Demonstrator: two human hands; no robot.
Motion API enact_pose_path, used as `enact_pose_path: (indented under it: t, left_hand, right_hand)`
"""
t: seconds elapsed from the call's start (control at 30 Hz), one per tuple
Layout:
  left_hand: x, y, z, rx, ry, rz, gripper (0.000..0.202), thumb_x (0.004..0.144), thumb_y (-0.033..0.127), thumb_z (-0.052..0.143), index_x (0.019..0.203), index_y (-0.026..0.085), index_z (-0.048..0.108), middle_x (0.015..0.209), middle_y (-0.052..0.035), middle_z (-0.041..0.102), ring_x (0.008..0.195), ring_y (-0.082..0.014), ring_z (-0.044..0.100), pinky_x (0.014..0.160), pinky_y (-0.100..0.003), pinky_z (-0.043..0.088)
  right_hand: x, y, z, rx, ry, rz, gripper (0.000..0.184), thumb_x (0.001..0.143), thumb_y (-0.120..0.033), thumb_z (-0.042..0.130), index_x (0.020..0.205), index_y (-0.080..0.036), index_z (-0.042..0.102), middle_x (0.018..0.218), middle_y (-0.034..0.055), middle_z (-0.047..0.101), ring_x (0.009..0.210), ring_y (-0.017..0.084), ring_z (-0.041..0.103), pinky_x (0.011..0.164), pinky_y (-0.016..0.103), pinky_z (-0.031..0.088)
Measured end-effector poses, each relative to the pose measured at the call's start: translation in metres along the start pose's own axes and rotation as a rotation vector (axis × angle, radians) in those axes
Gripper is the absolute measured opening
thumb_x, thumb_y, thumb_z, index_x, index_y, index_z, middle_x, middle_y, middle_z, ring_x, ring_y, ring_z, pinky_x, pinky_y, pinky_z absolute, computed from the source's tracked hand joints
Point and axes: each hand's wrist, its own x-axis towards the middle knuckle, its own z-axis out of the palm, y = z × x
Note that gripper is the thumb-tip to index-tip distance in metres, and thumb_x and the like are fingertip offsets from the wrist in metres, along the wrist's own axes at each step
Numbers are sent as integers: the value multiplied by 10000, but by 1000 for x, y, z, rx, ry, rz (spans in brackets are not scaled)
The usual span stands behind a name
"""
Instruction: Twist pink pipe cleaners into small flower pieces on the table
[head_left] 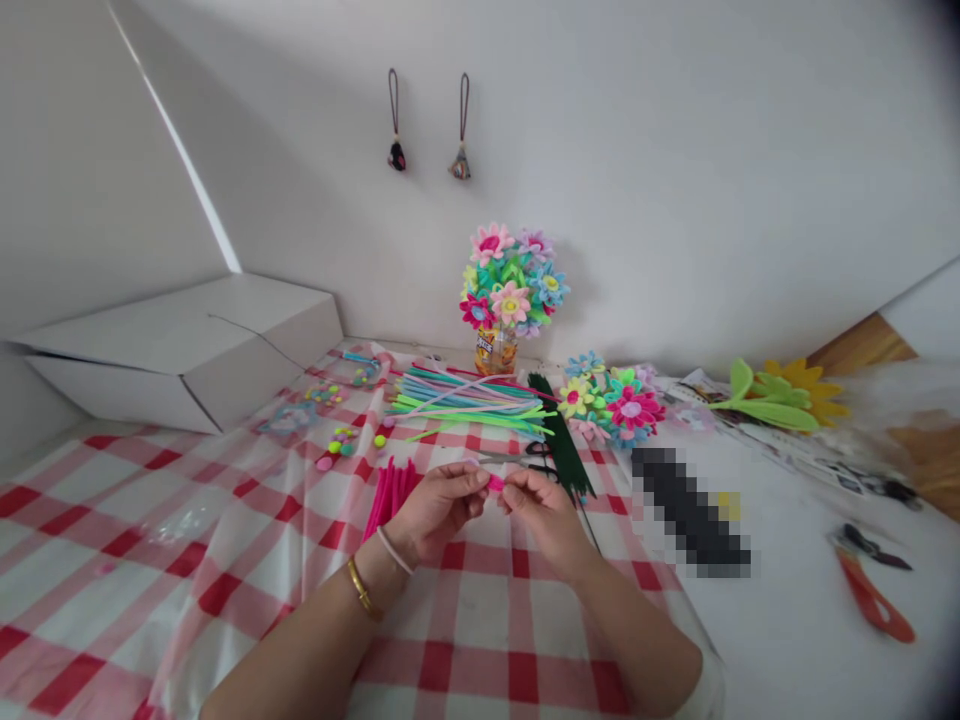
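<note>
Between my two hands is a short piece of hot-pink pipe cleaner [496, 483], mostly covered by fingers. My left hand [448, 505] pinches its left end, and my right hand [541, 508] pinches the other. Beside my left wrist lies a bundle of hot-pink pipe cleaners [391, 492]. Black-handled scissors [536, 458] rest just beyond my fingertips. Farther back spreads a pile of pastel and green pipe cleaners [472, 400], with dark green stems [562, 440] at its right. Small coloured pom-poms [343, 440] are scattered to the left.
A white box [187, 350] stands at the back left. Pipe-cleaner flowers fill a jar [496, 350] by the wall, and another flower bunch [611, 405] lies to its right. Orange-handled pliers [874, 590] and a sunflower [802, 395] are far right. A checked cloth [442, 665] covers the table.
</note>
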Motion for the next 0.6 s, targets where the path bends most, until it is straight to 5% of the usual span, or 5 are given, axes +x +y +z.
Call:
enact_pose_path:
  t: [0.37, 0.6]
  left_hand:
    - [-5, 2, 2, 4, -177, -83, 123, 685, 196, 651, 631, 85, 648, 556, -49, 592, 499, -97, 522, 498, -207, 336]
    - [2, 2, -3, 60, -21, -35, 181, 656, 268, 713, 657, 100, 644, 576, -30, 592, 471, -70, 499, 494, -196, 345]
  right_hand:
    - [-1, 5, 6, 259, -130, 114, 181, 773, -344, 610, 738, -168, 583, 691, 11, 564, 669, 137, 507, 686, 291, 397]
    - [4, 8, -1, 147, -4, 157, 228, 738, -382, 634, 758, -155, 620, 669, 18, 590, 659, 147, 527, 659, 286, 405]
